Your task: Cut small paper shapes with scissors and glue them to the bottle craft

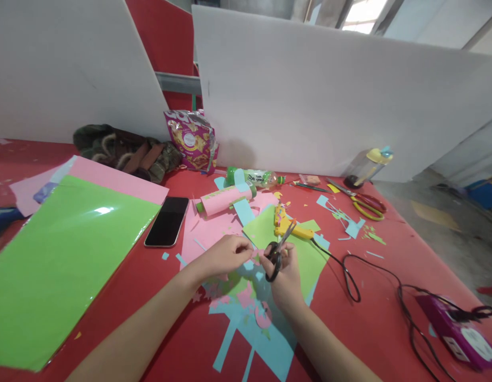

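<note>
Between my two hands is a small pink paper piece [257, 257]. My left hand [231, 255] pinches its left side. My right hand [284, 271] holds a pair of black-handled scissors [275, 259], blades pointing up and away, and its fingertips meet the paper's right side. Beneath lie blue paper [265, 347], green paper [315, 265] and pink scraps, with a pink paper disc [264, 315] nearest me. Just beyond the scissors rests a yellow glue gun [299, 229], its black cord running right.
Left are a phone [166, 222] and green sheets [70, 260]. Behind lie a pink paper-wrapped roll [225, 200], a green bottle [253, 178] and a snack bag [192, 140]. Larger scissors [359, 200], a clear bottle [367, 167] and a purple power strip [456, 331] are on the right.
</note>
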`<state>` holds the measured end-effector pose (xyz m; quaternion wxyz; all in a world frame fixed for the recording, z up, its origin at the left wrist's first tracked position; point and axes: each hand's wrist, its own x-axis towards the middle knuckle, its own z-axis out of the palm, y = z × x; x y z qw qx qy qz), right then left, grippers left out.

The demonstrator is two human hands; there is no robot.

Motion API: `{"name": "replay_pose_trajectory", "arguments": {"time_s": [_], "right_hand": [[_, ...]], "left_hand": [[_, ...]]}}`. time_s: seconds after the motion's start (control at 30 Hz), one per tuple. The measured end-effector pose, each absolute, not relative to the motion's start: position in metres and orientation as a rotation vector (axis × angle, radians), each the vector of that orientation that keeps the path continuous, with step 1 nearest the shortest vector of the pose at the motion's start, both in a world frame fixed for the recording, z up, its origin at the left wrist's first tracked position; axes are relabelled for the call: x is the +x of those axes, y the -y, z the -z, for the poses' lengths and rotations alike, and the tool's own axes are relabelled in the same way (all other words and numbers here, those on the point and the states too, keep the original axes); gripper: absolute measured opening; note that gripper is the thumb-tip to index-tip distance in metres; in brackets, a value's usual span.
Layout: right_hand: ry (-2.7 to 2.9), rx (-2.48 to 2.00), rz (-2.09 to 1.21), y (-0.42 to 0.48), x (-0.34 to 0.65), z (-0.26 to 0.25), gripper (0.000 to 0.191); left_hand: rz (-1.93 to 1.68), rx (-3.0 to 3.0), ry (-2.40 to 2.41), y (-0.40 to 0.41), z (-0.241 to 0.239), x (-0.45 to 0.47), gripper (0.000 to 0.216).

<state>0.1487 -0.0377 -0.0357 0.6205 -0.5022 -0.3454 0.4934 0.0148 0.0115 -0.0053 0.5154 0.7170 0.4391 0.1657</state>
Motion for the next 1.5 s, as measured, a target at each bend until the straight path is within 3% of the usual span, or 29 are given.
{"name": "replay_pose_trajectory", "arguments": {"time_s": [0.63, 1.03, 1.5], "right_hand": [[0.805, -1.083, -1.212, 0.039, 0.149, 0.042, 0.031], [1.004, -0.881, -1.621, 0.044, 0.145, 0.042, 0.044], [1.058, -0.886, -1.68, 0.046, 0.147, 0.038, 0.044]], "left_hand": [[-0.415, 1.721, -1.107, -0.014, 0.009, 0.014, 0.035], [-0.784, 1.594, -1.177, -0.02, -0.01, 0.004, 0.028], [-0.698, 1.804, -1.269, -0.017, -0.013, 0.005, 0.026]]}}
